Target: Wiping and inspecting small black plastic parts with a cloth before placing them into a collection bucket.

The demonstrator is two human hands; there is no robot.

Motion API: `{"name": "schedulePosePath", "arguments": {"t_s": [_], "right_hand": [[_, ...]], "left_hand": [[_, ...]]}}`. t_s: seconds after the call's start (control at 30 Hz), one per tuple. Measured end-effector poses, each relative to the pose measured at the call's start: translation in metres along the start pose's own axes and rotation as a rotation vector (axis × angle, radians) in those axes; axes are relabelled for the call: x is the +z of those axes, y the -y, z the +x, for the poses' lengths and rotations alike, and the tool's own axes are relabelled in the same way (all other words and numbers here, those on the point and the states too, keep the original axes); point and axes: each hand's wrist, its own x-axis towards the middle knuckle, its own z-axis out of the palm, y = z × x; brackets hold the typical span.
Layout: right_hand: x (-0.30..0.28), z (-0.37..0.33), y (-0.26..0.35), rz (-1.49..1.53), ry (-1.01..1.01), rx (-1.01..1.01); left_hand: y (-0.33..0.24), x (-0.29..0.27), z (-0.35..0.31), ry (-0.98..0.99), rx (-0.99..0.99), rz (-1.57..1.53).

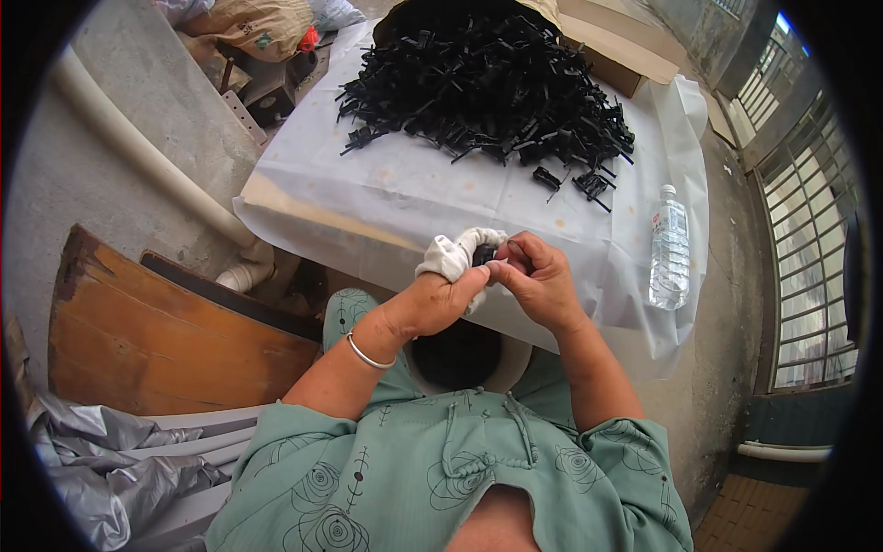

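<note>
A small black part [485, 254] is sitting between the fingertips of the two hands, just off the near edge of the bench [441, 189], with the left hand [434, 302] reaching it from the left and the right hand [541, 283] from the right, so neither is clearly standing nearer. The left hand, wearing a white fabric covering [449, 258] over its fingers, is gripping the part in curled fingers; the bare right hand is pinching at the part's right side with thumb and bent forefinger, though the exact contact is hiding behind the fingertips. Fingers and fabric are covering so much of the part that its long axis cannot be told. Straight beyond the hands, well apart from them, a heap of black parts [487, 87] is spreading over the bench, and a loose black part [591, 187] is lying at its near right fringe, on the right hand's side. Farther right, a clear plastic bottle [670, 253] is standing or lying near the bench's right edge, carrying reddish print too small to be read surely, while a tan sack [253, 28] at the far left is showing a greenish printed mark
</note>
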Motion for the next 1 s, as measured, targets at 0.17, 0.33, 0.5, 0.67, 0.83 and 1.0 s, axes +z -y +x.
{"name": "schedulePosePath", "arguments": {"t_s": [0.17, 0.33, 0.5, 0.67, 0.83, 1.0], "right_hand": [[0.006, -0.002, 0.001, 0.041, 0.035, -0.025], [0.004, 0.001, 0.014, -0.179, 0.121, -0.028], [0.011, 0.002, 0.011, -0.226, 0.134, 0.074], [0.012, 0.004, 0.004, -0.139, 0.195, 0.067], [-0.088, 0.078, -0.017, -0.399, -0.322, -0.07], [-0.203, 0.157, -0.071, -0.949, -0.651, 0.081]], "left_hand": [[0.017, 0.001, 0.001, -0.07, 0.051, 0.03], [0.021, 0.007, 0.005, -0.221, 0.257, 0.398], [0.016, 0.015, 0.003, -0.295, 0.275, 0.535], [0.03, 0.001, 0.001, -0.173, 0.175, 0.625], [0.013, -0.031, -0.012, 0.118, 0.187, 0.884], [0.027, -0.038, -0.006, 0.161, 0.094, 0.593]]}}
